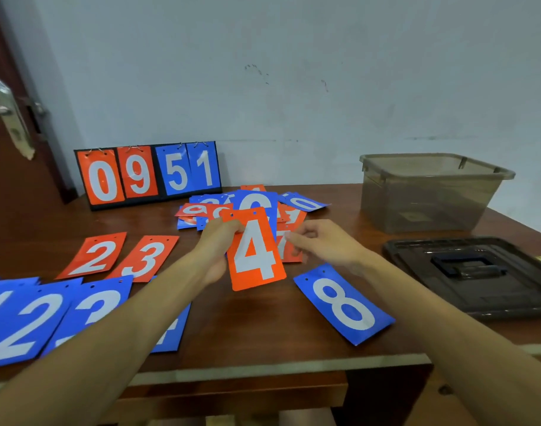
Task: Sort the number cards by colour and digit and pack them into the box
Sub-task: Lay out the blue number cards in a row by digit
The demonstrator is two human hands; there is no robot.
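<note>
The left hand's (215,250) fingers grip the orange 4 card (254,253). The right hand's (324,242) fingers curl at the orange 7 card (286,254), hold unclear.

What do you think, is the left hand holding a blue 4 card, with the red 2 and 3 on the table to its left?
Not quite. The head view shows the 4 card in the left hand is red, not blue. The red 2 and red 3 do lie on the table to its left.
</note>
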